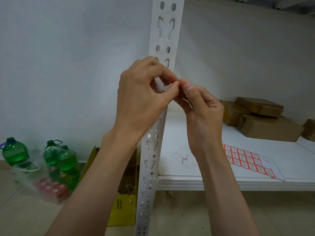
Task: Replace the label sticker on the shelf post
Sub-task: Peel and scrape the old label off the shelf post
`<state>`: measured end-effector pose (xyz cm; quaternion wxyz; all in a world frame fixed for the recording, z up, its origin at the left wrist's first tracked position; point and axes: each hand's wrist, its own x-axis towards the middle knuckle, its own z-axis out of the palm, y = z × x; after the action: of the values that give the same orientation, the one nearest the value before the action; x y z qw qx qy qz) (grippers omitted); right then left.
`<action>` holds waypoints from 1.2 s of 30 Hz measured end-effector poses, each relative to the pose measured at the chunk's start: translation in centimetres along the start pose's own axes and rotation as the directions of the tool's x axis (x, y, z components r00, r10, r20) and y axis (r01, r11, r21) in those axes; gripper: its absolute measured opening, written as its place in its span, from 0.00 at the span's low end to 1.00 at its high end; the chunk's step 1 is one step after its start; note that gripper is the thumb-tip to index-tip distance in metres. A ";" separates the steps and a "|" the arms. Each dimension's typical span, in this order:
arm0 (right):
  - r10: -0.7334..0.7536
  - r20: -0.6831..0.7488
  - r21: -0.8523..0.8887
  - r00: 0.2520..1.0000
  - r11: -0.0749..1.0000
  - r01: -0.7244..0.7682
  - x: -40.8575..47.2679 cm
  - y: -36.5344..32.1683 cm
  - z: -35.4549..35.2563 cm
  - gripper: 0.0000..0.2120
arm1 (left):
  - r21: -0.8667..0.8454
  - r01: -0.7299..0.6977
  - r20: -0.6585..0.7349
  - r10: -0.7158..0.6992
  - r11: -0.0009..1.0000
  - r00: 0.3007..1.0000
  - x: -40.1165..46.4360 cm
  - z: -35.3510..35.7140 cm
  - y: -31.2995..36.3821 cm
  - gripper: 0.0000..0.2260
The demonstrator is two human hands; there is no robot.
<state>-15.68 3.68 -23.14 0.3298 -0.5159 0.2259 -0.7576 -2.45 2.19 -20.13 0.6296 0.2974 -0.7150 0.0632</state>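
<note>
A white slotted shelf post (162,34) rises beside a white shelf (196,181) carrying a sticker sheet (245,159). The left hand (143,94) and right hand (199,106) meet at the post, fingertips pinched together, possibly on a tiny sticker that is too hidden to confirm.

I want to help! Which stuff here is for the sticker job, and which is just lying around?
For the job:
shelf post
sticker sheet
left hand
right hand

Just lying about:
green bottles
cardboard boxes
yellow box
</note>
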 end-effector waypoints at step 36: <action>0.058 -0.133 -0.133 0.989 0.988 -0.076 -0.2 1.8 1.9 0.10 | -0.098 0.491 0.060 -0.487 0.866 0.871 -1.0 1.7 -0.8 0.16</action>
<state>-13.37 2.55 -23.80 0.3032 -0.4795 0.3158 -0.7605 -3.48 1.04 -21.60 0.6283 0.4347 -0.6292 -0.1426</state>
